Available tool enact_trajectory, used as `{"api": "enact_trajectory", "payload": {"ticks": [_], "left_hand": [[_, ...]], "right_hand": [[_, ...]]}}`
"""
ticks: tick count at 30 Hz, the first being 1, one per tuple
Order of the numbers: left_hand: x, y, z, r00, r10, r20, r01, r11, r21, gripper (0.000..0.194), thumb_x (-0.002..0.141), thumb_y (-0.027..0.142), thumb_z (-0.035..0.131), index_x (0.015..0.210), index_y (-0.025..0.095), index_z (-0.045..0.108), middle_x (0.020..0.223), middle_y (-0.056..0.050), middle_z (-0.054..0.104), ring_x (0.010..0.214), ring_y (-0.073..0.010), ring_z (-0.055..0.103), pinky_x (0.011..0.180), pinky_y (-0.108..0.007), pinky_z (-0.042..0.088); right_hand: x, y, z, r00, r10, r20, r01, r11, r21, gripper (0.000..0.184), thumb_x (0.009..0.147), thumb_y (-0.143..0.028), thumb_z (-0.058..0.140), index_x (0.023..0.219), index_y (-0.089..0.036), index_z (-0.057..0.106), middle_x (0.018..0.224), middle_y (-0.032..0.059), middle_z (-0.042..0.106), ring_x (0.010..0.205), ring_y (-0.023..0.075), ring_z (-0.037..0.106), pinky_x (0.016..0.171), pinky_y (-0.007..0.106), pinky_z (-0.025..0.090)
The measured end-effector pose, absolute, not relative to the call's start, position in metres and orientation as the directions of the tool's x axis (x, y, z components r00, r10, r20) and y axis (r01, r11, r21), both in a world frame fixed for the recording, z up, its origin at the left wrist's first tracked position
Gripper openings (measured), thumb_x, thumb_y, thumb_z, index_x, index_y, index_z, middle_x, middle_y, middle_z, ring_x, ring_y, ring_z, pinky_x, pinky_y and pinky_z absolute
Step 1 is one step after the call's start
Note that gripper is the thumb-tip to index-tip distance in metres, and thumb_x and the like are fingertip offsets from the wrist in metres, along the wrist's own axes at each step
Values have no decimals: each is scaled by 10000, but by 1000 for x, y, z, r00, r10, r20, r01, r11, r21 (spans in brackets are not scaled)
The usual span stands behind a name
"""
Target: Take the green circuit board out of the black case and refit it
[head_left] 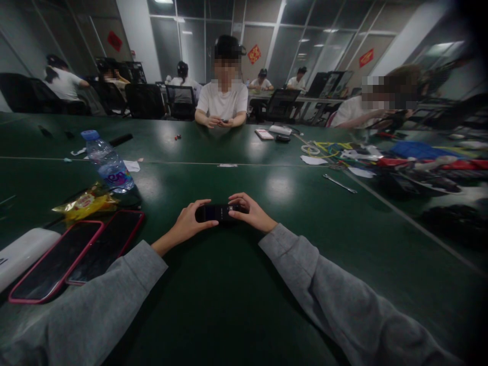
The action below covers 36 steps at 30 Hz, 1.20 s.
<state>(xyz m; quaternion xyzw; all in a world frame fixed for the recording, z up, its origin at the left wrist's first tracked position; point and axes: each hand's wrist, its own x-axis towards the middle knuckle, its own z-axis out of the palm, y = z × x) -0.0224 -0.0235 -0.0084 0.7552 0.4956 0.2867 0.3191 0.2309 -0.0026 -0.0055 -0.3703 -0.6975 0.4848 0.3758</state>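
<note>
A small black device (221, 213) with a dark screen and tiny light markings sits sideways between my two hands, just above or on the green tabletop; contact with the table is hard to judge. Its left end is gripped by my left hand (192, 217), thumb along the near edge and fingers round the far side. My right hand (249, 212) closes on the other end, its thumb over the light markings. What exactly the device is cannot be made out. Both wrists come out of grey sleeves.
Left of me lie two red-edged phones (57, 264), a white power bank (23, 254), a yellow snack packet (89, 202) and a water bottle (109, 162). At right are a wrench (339, 184) and tangled cables (331, 150). Across the green table (213, 305) sits a person (222, 96).
</note>
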Motion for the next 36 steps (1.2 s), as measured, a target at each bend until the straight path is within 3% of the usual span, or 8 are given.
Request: {"api": "enact_trajectory", "payload": {"ticks": [22,36], "left_hand": [[-21,-23,-9,309,948,74,459,-217,861,711,716,486,739,1322,245,455,1303,-124,577,1199,-295,558,999,-517,439],[-19,-23,-10,219,971,99,574,-210,791,663,761,593,635,1275,194,505,1284,-143,524,1152,-301,550,959,-490,467]], "right_hand": [[230,-1,-13,-453,868,202,144,295,-944,351,806,-356,687,1102,-242,536,1068,44,596,1006,212,595,927,440,476],[227,-3,-12,-422,869,259,248,385,-889,317,882,-399,587,1160,-252,555,1151,54,569,1075,226,567,954,449,473]]}}
